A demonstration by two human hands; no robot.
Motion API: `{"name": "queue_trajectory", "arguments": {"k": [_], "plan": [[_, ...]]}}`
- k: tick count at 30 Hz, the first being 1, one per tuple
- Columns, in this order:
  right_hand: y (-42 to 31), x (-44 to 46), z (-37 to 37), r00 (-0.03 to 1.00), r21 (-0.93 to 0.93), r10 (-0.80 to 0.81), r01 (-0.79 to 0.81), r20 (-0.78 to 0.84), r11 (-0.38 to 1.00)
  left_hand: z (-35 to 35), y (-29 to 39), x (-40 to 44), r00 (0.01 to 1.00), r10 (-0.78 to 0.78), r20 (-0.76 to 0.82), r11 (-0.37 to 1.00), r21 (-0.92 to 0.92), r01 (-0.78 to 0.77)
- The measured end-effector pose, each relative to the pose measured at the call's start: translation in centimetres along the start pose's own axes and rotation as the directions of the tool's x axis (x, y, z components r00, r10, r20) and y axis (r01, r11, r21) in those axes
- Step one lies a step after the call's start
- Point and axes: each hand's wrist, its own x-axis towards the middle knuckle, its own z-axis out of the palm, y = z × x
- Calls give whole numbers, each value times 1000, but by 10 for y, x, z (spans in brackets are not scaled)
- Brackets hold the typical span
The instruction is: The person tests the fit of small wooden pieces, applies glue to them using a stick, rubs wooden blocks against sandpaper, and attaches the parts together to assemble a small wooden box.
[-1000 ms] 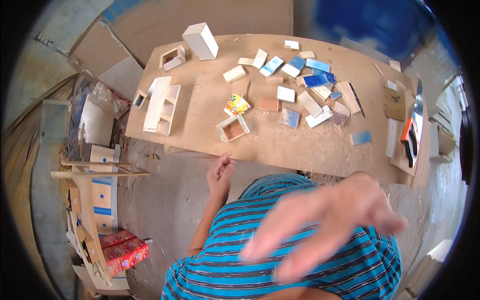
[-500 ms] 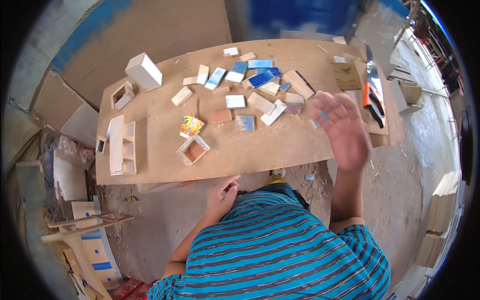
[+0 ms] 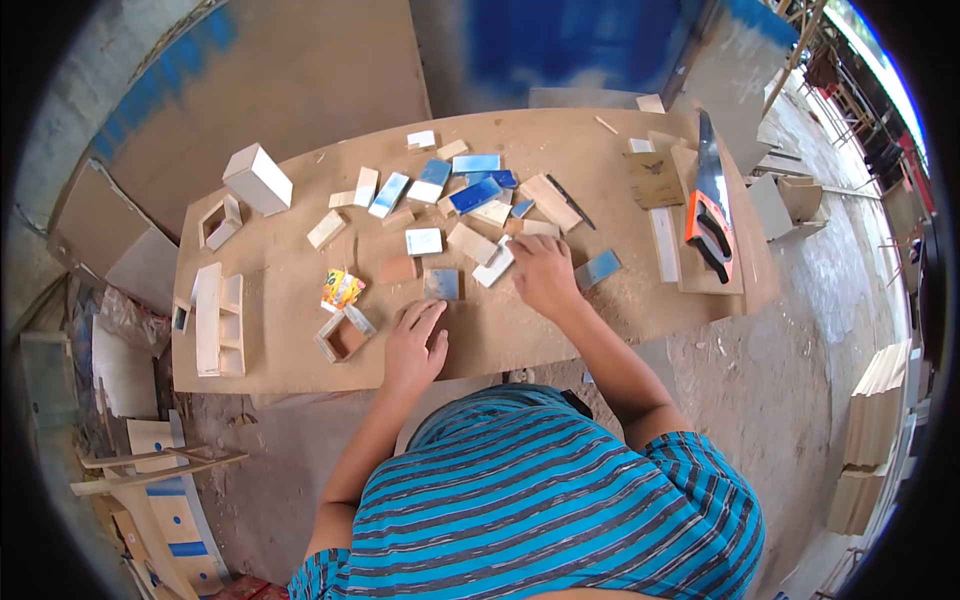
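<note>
My left hand [image 3: 416,338] is over the front part of the wooden table [image 3: 520,335], fingers apart and nothing in them, just below a blue-grey block [image 3: 441,284]. My right hand [image 3: 546,272] reaches over the scattered blocks, beside a white block [image 3: 494,263] and partly covering the wood under it; its fingertips are too small to tell whether they grip anything. A blue-tinted block [image 3: 598,269] lies just right of that hand. A reddish block [image 3: 398,269] and a white block [image 3: 423,241] lie up and left of the blue-grey one.
At the left stand a shelf-like wooden piece [image 3: 219,322], a tall white box [image 3: 258,180] and a small open frame [image 3: 220,222]. A yellow packet [image 3: 342,289] touches a wooden box [image 3: 345,335]. A saw [image 3: 711,210] with an orange-black handle lies at the right.
Both hands have moved forward onto the table. My right hand has come down and left among the blocks. The view has shifted as well.
</note>
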Motion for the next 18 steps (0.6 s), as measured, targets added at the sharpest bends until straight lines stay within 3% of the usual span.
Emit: {"name": "queue_trajectory", "arguments": {"k": [3,7,10,13,17,18], "plan": [[20,-5,-3,997,49,-29,26,77,998,16,-9,17,998,67,6,989,128,-67],[69,-6,-8,994,308,-102,81,50,948,37,-15,35,998,-68,16,982,178,64],[107,15,-16,991,204,131,-121,-33,971,47,-16,45,990,-138,17,966,223,131],[114,35,-12,982,83,185,-183,-20,980,54,-15,48,984,-177,-4,964,201,174],[140,47,-4,990,167,138,-135,-6,977,53,-7,49,980,-195,-49,972,122,200],[149,48,-4,980,235,196,-198,32,952,53,-6,48,978,-194,-72,975,99,201]]}}
